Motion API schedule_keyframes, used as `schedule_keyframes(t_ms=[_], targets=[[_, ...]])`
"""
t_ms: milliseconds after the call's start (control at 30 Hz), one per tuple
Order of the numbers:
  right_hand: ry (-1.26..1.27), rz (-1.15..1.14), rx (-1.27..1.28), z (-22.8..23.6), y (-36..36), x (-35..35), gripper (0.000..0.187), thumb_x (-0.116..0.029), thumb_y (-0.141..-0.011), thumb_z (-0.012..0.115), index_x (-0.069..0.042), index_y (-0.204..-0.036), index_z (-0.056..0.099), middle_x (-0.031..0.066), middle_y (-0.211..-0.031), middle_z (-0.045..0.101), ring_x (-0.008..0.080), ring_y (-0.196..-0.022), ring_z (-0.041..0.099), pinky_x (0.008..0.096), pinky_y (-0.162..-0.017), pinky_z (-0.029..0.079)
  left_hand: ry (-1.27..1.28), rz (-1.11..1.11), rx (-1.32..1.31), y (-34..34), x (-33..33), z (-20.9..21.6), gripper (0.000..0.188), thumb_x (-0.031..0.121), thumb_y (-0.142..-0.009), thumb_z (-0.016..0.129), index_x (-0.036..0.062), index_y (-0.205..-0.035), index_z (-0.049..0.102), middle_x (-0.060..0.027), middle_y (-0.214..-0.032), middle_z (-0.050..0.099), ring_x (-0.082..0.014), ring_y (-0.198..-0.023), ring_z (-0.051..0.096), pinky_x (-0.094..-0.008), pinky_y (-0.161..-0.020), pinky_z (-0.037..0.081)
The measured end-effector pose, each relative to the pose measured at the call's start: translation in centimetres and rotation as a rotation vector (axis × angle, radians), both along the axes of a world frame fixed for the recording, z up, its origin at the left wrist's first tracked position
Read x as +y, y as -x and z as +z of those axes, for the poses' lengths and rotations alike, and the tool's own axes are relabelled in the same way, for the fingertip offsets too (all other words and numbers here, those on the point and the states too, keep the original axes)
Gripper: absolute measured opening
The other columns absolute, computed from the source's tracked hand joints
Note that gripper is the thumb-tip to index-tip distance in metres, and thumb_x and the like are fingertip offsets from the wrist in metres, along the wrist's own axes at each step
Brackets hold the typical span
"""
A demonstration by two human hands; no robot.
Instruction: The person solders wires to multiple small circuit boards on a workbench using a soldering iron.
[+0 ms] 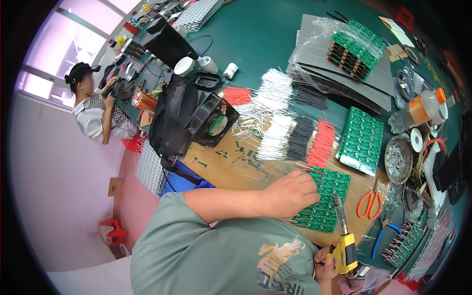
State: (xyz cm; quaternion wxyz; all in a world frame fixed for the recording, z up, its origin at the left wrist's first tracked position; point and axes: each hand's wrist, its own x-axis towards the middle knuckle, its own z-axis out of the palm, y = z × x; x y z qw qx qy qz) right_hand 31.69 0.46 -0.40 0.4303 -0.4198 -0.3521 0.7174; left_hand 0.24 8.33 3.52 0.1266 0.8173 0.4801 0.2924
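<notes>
My left hand point(294, 191) is closed over the left edge of a green circuit board panel point(327, 216), fingers bent down; whatever it pinches is hidden. Short red wires stick out along that panel's left side. My right hand point(324, 264) is wrapped round the yellow handle of a soldering gun point(344, 253), whose metal tip points up at the panel's middle. Just beyond the panel lie bundles of cut wires: white wires point(274, 137), black wires point(300, 138) and red wires point(321, 143). Orange-handled scissors point(369, 204) rest to the panel's right.
A black fan point(214, 120) and black bag point(172, 118) stand at left. To the right are a stack of green boards point(361, 140), a bottle point(413, 113), a metal bowl point(398, 160) and blue-handled pliers point(383, 236). Another person point(101, 105) sits at the far left.
</notes>
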Motion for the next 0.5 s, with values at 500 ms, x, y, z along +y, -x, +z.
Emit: schedule_keyframes(t_ms=[500], targets=[[-0.145, 0.01, -0.031, -0.8, 0.2, 1.3, 0.074, -0.042, -0.091, 0.075, 0.002, -0.141, 0.042, 0.0025, -0.072, 0.048, 0.0148, -0.059, 0.05, 0.0293, -0.053, 0.044, -0.105, 0.059, -0.09, 2.9, 0.0, 2.4, 0.023, 0.009, -0.078, 0.071, 0.0086, -0.101, 0.071, -0.0069, -0.098, 0.064, -0.0283, -0.098, 0.063, -0.0404, -0.088, 0.05]])
